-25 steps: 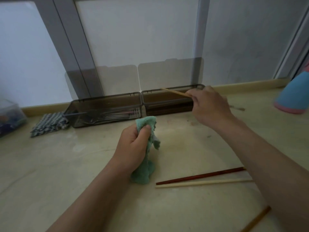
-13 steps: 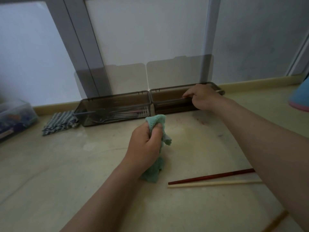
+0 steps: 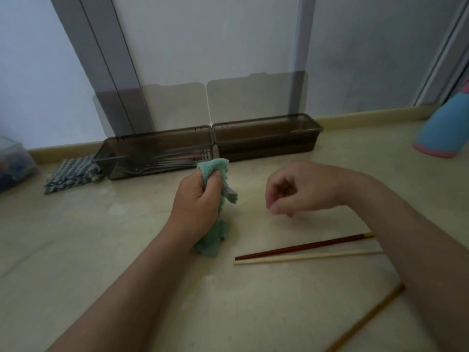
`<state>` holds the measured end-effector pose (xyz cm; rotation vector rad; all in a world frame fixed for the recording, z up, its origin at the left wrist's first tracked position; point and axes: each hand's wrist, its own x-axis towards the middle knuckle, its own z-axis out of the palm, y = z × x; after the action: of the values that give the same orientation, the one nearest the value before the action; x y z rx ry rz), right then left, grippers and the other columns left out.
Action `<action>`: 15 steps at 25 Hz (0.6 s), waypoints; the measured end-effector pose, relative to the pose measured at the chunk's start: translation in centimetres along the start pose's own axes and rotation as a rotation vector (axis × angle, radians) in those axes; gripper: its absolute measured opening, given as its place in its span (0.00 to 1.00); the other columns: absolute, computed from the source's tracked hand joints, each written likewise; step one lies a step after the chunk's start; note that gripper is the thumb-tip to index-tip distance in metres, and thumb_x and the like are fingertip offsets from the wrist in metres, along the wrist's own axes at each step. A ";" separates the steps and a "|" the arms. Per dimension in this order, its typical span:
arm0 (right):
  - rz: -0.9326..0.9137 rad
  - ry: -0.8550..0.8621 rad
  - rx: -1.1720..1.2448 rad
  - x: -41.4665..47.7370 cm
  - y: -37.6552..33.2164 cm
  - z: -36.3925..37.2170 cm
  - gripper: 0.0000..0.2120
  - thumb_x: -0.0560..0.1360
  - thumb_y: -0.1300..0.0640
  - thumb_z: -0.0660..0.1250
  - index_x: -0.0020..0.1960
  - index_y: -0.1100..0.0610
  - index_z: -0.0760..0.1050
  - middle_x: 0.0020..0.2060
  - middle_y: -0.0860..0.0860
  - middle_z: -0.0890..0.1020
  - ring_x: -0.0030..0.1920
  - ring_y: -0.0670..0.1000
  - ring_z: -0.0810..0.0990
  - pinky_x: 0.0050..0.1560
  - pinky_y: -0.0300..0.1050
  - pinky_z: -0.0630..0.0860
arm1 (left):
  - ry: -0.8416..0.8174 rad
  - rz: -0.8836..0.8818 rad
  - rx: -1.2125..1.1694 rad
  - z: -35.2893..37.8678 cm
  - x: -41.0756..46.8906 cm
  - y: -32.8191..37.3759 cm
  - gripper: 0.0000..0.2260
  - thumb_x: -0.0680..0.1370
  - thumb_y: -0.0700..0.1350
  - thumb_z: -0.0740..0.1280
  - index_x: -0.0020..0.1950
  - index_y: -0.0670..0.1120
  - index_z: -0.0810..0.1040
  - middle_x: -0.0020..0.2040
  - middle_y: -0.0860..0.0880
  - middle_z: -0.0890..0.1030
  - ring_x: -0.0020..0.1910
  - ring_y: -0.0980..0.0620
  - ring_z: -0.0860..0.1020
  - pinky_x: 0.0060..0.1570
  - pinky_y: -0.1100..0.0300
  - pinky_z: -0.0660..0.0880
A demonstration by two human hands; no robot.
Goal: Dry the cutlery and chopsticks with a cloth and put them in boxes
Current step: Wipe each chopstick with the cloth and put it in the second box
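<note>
Two bare forearms (image 3: 132,280) reach in from the lower edge, unclothed from elbow side to wrist, ending in an uncovered left hand (image 3: 195,201) and right hand (image 3: 304,191).

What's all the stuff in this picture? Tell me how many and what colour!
left box: 1, smoky see-through, lid up, by the wall
right box: 1, same colour, lid up, beside it
cutlery: several, silvery, in the left box
red chopstick: 1, dark red, on the counter
pale chopstick: 1, cream, beside the red one
brown chopstick: 1, lower right
green cloth: 1, in the left hand
checked cloth: 1, left of the boxes
clear tub: 1, far left
blue thing: 1, pink-edged, far right
counter: 1, beige
left hand: grips the green cloth
right hand: loosely curled, empty
</note>
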<state>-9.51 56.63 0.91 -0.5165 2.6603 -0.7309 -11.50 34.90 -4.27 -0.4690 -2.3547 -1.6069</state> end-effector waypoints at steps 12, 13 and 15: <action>0.120 -0.222 -0.331 -2.1 -2.7 2.3 0.07 0.71 0.58 0.70 0.47 0.48 0.77 0.43 0.44 0.78 0.43 0.46 0.77 0.44 0.44 0.78 | 0.018 0.010 0.041 0.3 0.2 -0.5 0.15 0.81 0.41 0.59 0.34 0.48 0.72 0.28 0.54 0.70 0.25 0.60 0.68 0.26 0.68 0.66; 0.122 -0.206 -0.367 -2.1 -2.9 2.6 0.06 0.72 0.57 0.69 0.46 0.48 0.76 0.43 0.45 0.78 0.44 0.47 0.77 0.45 0.46 0.79 | 0.022 0.004 0.038 0.2 0.2 -0.4 0.14 0.81 0.42 0.59 0.34 0.47 0.72 0.28 0.53 0.70 0.25 0.60 0.68 0.26 0.67 0.66; 0.139 -0.188 -0.425 -2.0 -2.9 2.9 0.04 0.74 0.56 0.66 0.47 0.50 0.77 0.45 0.47 0.79 0.45 0.49 0.77 0.47 0.49 0.79 | 0.032 -0.008 0.008 0.2 0.1 -0.3 0.14 0.81 0.42 0.59 0.36 0.46 0.73 0.29 0.51 0.70 0.26 0.59 0.68 0.25 0.66 0.67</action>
<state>-5.90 53.98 0.56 -0.4696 2.6382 -0.0669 -11.74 35.01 -4.52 -0.4296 -2.3419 -1.5955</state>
